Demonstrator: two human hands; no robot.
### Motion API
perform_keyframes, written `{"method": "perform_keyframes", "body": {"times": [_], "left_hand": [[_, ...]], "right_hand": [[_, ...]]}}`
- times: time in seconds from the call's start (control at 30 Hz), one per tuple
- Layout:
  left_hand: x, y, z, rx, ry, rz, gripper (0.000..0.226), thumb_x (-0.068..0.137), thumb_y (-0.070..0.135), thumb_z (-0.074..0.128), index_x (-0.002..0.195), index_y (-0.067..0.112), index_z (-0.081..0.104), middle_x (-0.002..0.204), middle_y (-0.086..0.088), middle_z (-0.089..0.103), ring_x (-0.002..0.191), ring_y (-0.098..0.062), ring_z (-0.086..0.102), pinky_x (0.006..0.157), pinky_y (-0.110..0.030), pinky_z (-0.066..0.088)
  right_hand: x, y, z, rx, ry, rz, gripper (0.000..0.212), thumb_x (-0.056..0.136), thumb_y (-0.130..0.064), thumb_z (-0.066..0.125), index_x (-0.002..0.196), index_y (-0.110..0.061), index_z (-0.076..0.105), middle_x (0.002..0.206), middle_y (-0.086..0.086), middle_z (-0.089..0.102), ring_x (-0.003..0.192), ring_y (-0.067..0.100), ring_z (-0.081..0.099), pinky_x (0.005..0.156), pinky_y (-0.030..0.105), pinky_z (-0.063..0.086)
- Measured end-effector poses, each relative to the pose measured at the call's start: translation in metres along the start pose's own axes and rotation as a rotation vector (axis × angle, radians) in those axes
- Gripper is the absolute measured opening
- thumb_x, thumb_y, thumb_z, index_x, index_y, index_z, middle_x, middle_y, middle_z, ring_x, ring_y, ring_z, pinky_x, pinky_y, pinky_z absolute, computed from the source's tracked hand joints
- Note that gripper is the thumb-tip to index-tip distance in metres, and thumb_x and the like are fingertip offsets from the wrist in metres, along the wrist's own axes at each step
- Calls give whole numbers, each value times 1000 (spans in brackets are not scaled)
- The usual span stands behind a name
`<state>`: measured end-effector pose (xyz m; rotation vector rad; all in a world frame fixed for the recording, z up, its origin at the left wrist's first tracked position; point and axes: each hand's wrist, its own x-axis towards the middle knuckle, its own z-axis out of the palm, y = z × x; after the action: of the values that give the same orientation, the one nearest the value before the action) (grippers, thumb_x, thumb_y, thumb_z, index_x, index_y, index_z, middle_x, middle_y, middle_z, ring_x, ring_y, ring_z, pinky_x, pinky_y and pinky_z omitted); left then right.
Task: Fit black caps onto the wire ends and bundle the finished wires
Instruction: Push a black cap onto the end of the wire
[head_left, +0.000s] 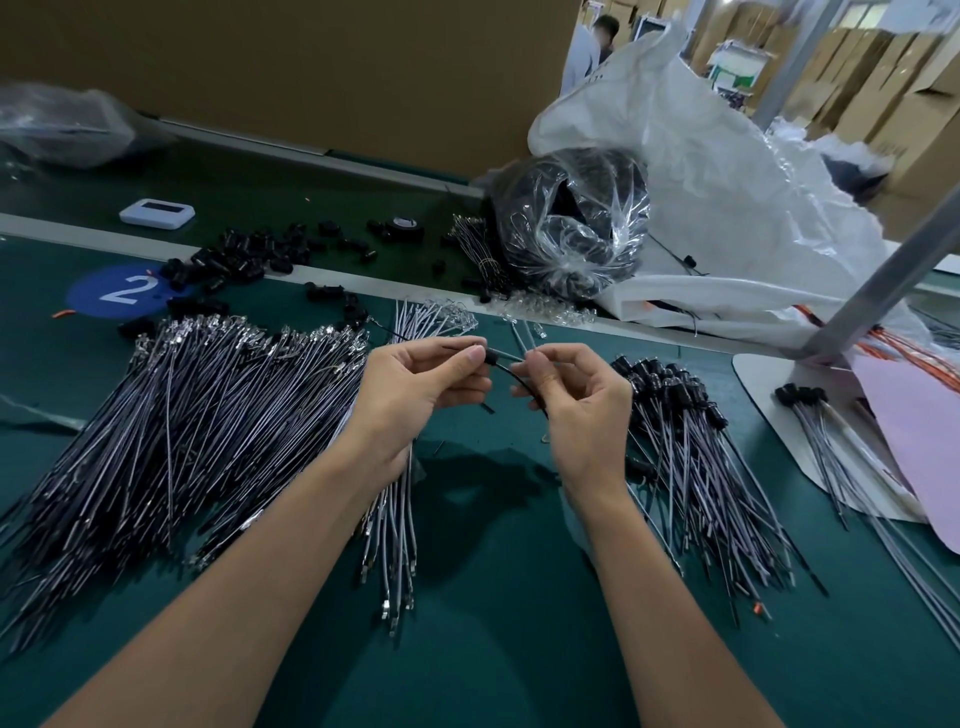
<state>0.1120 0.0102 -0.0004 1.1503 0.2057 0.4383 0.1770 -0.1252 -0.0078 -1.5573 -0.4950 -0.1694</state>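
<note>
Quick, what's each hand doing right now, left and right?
Left hand: closed, pinching a black cap.
Right hand: closed, pinching a wire at the cap.

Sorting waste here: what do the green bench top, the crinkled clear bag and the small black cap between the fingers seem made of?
Green bench top: matte mat, perhaps rubber or felt; little glare. Crinkled clear bag: thin glossy plastic film; bright creases. Small black cap: dull plastic or rubber, unclear which.
</note>
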Motion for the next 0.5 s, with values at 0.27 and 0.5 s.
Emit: {"method": "perform_keyframes", "body": {"times": [0.27, 0.5], "left_hand": [[2, 2, -4, -118, 56, -19, 23, 70, 15, 70, 90, 4, 72, 72, -6, 73, 62, -13, 69, 60, -19, 56], [2, 2, -5, -136, 63, -26, 22, 75, 12, 69, 94, 0, 71, 73, -6, 72, 63, -13, 68, 62, -19, 56]], "right_hand": [[2, 1, -7, -354, 4, -211, 8, 79, -8, 78, 84, -14, 78, 78, -2, 70, 65, 15, 61, 60, 24, 49], [3, 2, -9, -361, 39, -228, 6, 79, -9, 78, 80, -15, 77, 74, -5, 69, 62, 13, 56, 59, 23, 44]]}}
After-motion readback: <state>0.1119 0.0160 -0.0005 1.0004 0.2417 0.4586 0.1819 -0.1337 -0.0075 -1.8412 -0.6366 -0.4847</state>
